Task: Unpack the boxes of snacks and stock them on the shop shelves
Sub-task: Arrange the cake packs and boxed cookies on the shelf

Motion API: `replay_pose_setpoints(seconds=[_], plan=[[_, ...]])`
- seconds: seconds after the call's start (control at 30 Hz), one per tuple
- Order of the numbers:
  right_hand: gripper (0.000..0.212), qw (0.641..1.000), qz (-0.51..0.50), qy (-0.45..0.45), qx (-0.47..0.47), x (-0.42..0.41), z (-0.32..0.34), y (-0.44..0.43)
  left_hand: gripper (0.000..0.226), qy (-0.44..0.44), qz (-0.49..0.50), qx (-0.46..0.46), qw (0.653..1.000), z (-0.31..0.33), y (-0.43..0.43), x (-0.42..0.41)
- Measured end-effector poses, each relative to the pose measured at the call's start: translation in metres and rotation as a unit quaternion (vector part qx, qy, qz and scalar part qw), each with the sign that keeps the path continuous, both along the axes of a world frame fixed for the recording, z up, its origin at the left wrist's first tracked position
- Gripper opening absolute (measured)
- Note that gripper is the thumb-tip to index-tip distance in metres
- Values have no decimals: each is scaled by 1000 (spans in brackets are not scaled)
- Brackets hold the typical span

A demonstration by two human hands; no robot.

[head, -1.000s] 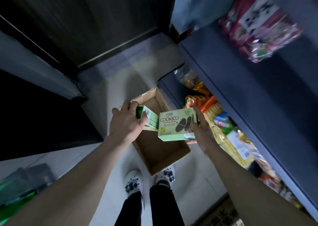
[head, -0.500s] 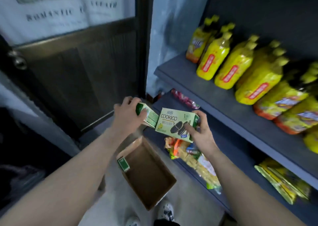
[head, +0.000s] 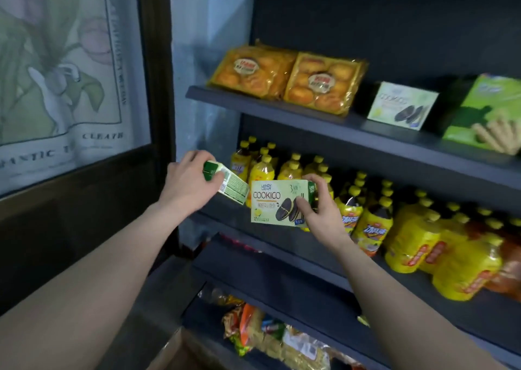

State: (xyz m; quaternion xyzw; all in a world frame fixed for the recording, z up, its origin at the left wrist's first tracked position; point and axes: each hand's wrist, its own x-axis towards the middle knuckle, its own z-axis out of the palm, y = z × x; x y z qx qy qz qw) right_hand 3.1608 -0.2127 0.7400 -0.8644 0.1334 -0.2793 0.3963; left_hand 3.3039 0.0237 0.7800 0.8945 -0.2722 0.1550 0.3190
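your left hand [head: 188, 184] grips a tilted green cardboard cookie box [head: 229, 184]; your right hand [head: 320, 211] holds a pale green cookico box [head: 277, 202] before the dark shelves [head: 296, 110].

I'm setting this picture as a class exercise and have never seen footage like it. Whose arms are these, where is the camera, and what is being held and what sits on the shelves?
There is no machine here. A person wears one wide-angle camera on the head, so you look down along their own bare arms at dark shop shelves. The left hand grips a small green-and-white snack box, seen end-on. The right hand holds a Cookico cookie box, front facing the camera. On the top shelf stand two packs of small cakes, another Cookico box and a green wafer box. The shelf below holds yellow-capped bottles; lower down lie snack bags.
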Motion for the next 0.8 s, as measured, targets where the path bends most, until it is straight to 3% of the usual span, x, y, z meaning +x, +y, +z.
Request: replay_pose_setpoints(seconds=[0.27, 0.4, 0.47, 0.53, 0.67, 0.8], plan=[[27, 981, -105, -141, -81, -39, 122, -61, 53, -74, -2, 2, 997, 104, -59, 5], [28, 951, -182, -246, -40, -53, 172, -106, 101, -43, 33, 10, 998, 139, -89, 1], [29, 938, -222, -264, -17, -56, 189, -130, 113, -40, 38, 25, 998, 146, -102, 1], [31, 940, -262, -218, -28, -51, 191, -158, 119, -29, 35, 37, 998, 148, -113, -1], [33, 956, -273, -41, -100, -29, 175, -201, 122, 10, 27, 49, 998, 133, -128, -1], [44, 952, -279, -10, -126, -9, 173, -222, 107, 43, 30, 33, 998, 118, -137, 1]])
